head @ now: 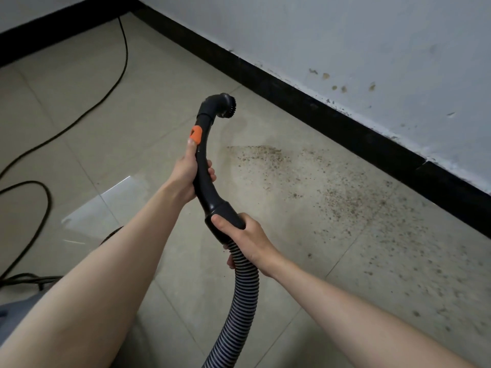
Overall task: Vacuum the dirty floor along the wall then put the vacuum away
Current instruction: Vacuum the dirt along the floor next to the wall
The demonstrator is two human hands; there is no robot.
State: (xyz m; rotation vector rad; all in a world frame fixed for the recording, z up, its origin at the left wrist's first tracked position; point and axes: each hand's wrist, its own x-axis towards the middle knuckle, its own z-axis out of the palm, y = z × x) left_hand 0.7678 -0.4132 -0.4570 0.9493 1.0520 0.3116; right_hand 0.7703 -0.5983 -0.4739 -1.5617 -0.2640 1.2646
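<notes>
So the whole thing came down to where the brush head (226, 106) sat versus the dirt (353, 205). The black wand (203, 166) ran near-to-far, curving up and away from the person, and the round brush at its far tip pointed right, toward the black baseboard (332, 123). It was held up off the floor (79, 123), not on it as far as I could tell. The speckled dirt lay to the right of and nearer than the brush, spread along the wall (345, 43) — so my guess is the next move needed a drop and a pull back to the right.

Left hand (187, 173) was the farther grip, fingers clamped round the wand's middle with the thumb up by the orange slider (195, 134). Right hand (239, 235) was clamped on the cuff where the ribbed hose (239, 301) joined, so nearer the body and also closer to the dirt.

Power cord (53, 134) snaked over the tiles on the left. No brand, label or writing readable anywhere — the orange bit had a mark too small to make out.
</notes>
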